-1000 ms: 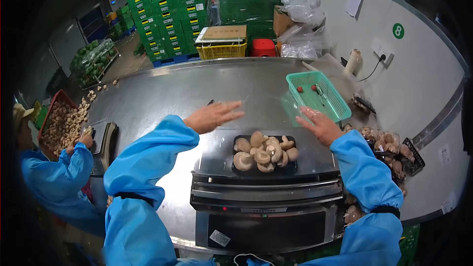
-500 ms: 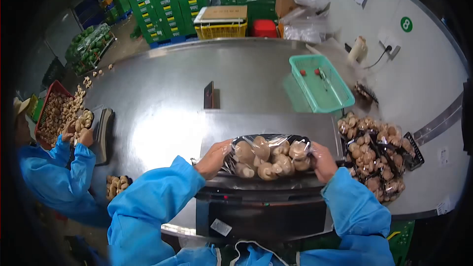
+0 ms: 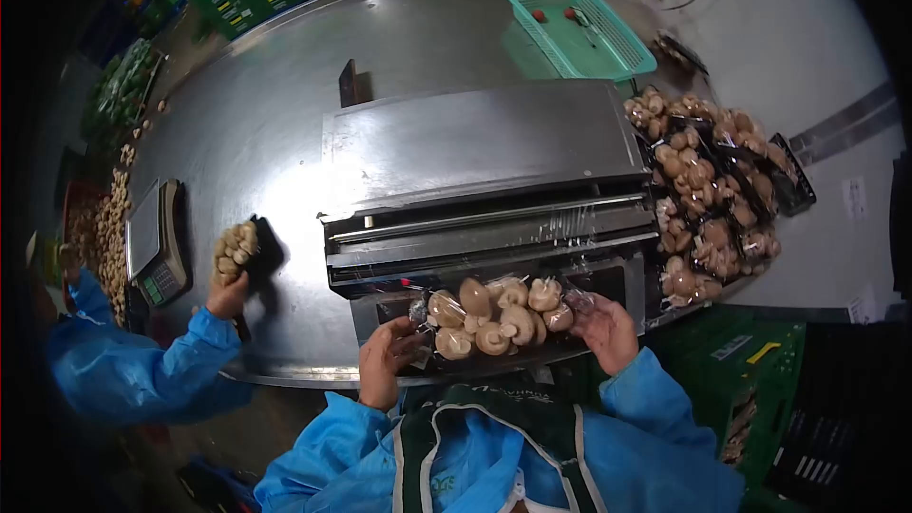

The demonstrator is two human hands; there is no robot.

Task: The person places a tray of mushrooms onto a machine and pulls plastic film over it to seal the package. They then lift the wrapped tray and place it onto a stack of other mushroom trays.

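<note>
A black tray of brown mushrooms (image 3: 494, 318) under clear film lies low in front of my body, at the near side of the wrapping machine (image 3: 484, 237). My left hand (image 3: 385, 359) grips its left end, fingers curled at the gathered film. At the right end, my right hand (image 3: 608, 331) holds the film and tray edge, with the fingers partly bent. The tray's underside is hidden.
Several wrapped mushroom trays (image 3: 698, 199) are piled at the right. A turquoise basket (image 3: 589, 33) stands behind. On the left, a co-worker's hand (image 3: 228, 294) holds a mushroom tray (image 3: 236, 249) near a scale (image 3: 157, 237) and loose mushrooms (image 3: 116, 228).
The wrapped tray and both my hands have come off the machine top towards my body. My view has tilted down. The co-worker has moved a mushroom tray right, away from the scale.
</note>
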